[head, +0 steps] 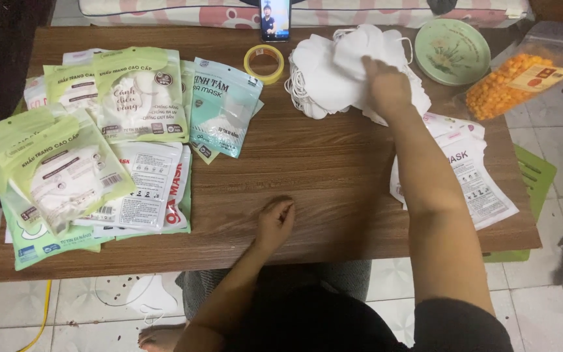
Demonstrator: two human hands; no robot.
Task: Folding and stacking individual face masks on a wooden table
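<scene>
Right hand (pixel 388 83), fingers spread, presses on the pile of white masks (pixel 333 72); left hand (pixel 275 221) rests loosely curled, empty, on the wooden table (pixel 320 156).

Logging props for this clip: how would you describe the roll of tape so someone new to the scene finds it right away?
Start at the wooden table and go to its far edge, just below the upright phone. The roll of tape lies flat there, between the teal mask packet and the pile of white masks under the right hand. It is the only yellow ring on the table.
</scene>
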